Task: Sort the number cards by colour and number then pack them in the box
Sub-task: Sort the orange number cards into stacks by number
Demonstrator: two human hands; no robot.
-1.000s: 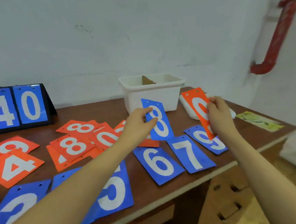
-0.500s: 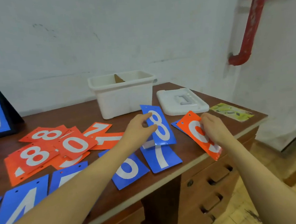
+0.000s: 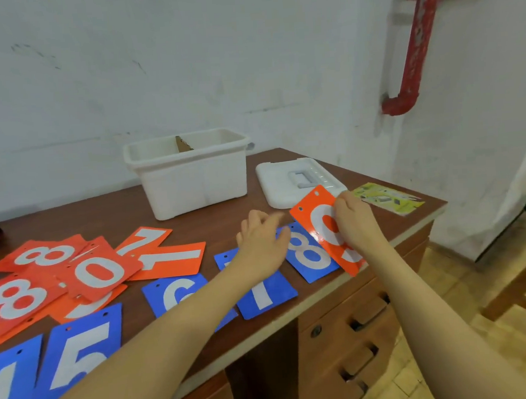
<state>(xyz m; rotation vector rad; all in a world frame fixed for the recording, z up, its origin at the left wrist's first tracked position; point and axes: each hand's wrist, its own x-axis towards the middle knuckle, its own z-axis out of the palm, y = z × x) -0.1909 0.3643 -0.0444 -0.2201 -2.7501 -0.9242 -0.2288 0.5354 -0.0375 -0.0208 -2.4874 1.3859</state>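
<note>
My right hand (image 3: 355, 221) pinches an orange number card (image 3: 322, 223) and holds it tilted above the table's right end. Under it a blue 8 card (image 3: 309, 255) lies flat on the wooden table (image 3: 195, 229). My left hand (image 3: 263, 246) hovers with relaxed fingers just left of the blue 8 and holds nothing. Blue 7 (image 3: 265, 292), 6 (image 3: 178, 294) and 5 (image 3: 79, 352) cards lie in a row along the front edge. Orange cards 1 (image 3: 169, 259), 0 (image 3: 95, 273) and 8 (image 3: 16, 299) are heaped at the left. The white box (image 3: 191, 173) stands open at the back.
The box's white lid (image 3: 298, 181) lies right of the box. A yellow-green leaflet (image 3: 386, 197) sits at the table's right corner. A red pipe (image 3: 413, 48) runs down the wall. Desk drawers (image 3: 358, 333) are below the front edge.
My left hand has let go of the blue 8, which now lies flat on the table right of the 7. My right hand has lifted the orange card slightly. The view has shifted right.
</note>
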